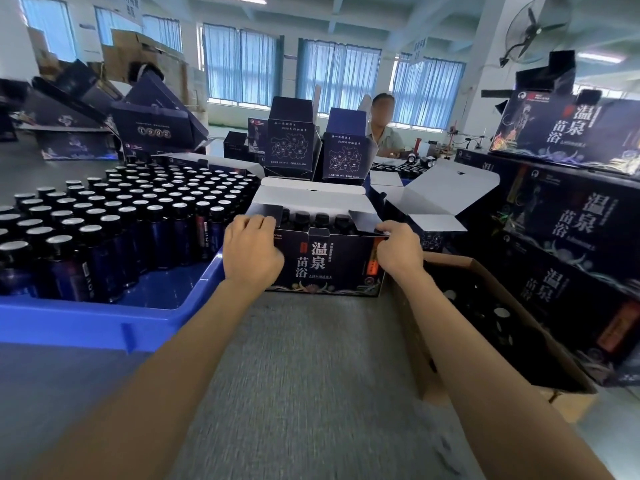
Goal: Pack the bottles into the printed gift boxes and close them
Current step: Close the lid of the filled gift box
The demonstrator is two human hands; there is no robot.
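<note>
Up front, gift box (325, 263) shows 4 bottles (321, 220); left grip (251, 252), right grip (398, 252) pinch its flaps (362, 218).

One open gift box (325, 261) stands in front, four bottle caps (302, 216) showing inside. One blue crate (104, 323) holds dozens of bottles (156, 216), too many to count exactly. Two map-printed boxes (292, 147) stand behind, one brown carton (450, 258) and three stacked printed boxes (568, 216) at right.
</note>
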